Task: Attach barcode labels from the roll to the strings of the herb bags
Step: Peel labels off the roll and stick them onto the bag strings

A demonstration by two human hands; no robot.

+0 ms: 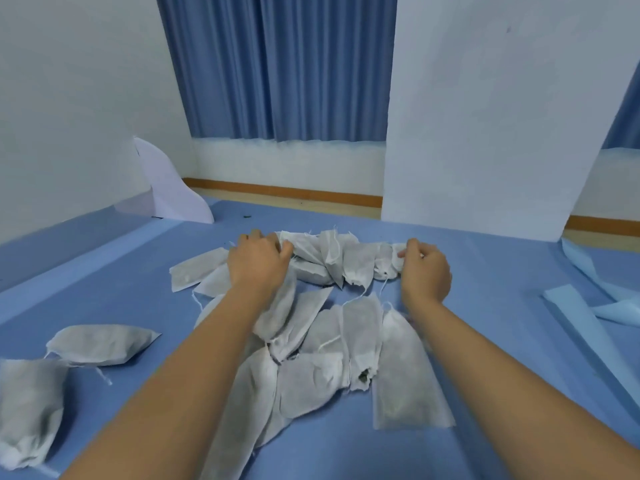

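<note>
A blue-covered table (485, 258) fills the head view, with blue curtains (277, 64) and white walls behind. A row of herb bags (346, 261) lies crosswise at the far side, its long axis running left to right. The left hand (258, 263) curls its fingers round the row's left end and the right hand (426, 271) pinches its right end, neither nearer. A heap of bags (311, 368) lies between the forearms. No label roll shows.

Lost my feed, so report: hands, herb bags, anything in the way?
Left hand grips far-row herb bags. Right hand pinches one there too. No label roll in view.
</note>
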